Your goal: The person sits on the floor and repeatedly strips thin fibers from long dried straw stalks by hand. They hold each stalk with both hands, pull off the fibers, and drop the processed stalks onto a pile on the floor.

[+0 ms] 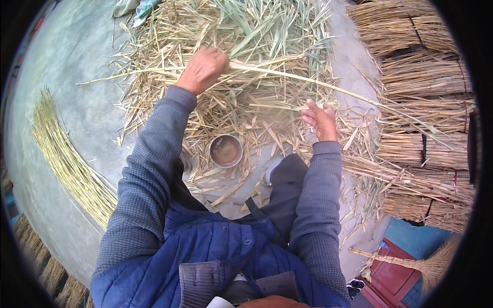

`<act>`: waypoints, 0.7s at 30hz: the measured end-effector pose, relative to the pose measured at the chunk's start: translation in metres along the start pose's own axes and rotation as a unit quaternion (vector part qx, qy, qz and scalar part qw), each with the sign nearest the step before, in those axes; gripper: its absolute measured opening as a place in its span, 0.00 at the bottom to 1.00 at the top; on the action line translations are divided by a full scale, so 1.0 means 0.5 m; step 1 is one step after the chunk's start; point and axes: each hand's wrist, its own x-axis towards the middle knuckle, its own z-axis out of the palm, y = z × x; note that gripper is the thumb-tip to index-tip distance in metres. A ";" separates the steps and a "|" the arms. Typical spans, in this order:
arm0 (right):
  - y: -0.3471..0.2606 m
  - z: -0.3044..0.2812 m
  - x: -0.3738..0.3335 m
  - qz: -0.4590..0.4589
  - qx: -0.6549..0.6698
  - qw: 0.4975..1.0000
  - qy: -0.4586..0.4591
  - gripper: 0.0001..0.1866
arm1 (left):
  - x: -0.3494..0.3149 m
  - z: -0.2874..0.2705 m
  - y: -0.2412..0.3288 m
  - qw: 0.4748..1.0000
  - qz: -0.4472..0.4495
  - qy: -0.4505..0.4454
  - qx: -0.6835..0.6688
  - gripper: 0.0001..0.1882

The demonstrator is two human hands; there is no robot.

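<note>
A long pale reed stalk [308, 79] runs crosswise in front of me, its thin tip to the left and its other end toward the bundles on the right. My left hand [205, 69] is closed around it, knuckles up. Below the stalk, my right hand [321, 120] is open, with fingers parted and pointing left. A narrow dry leaf strip [275, 107] shows beside its fingertips; whether they touch is unclear. Blur lies just left of this hand. Under both hands spreads a heap of dry and green leaves [241, 102].
A metal bowl [226, 151] with brownish contents stands between my feet. Slim stripped stalks [72, 154] lie on the concrete at left. Tied reed bundles [426, 82] are stacked at right, with loose unstripped stalks [405, 177] over them. A straw broom [421, 264] lies at lower right.
</note>
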 end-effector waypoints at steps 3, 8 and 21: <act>-0.034 0.010 -0.018 -0.097 0.046 0.983 -0.148 0.27 | -0.020 0.004 -0.016 0.999 -0.016 -0.043 0.020 0.07; -0.074 0.005 -0.046 -0.211 0.206 0.950 -0.106 0.19 | -0.057 -0.006 -0.056 0.984 -0.094 -0.145 0.038 0.08; -0.078 0.009 -0.076 -0.262 0.186 0.942 -0.098 0.12 | -0.043 -0.039 -0.042 0.832 -0.305 -0.159 -0.435 0.13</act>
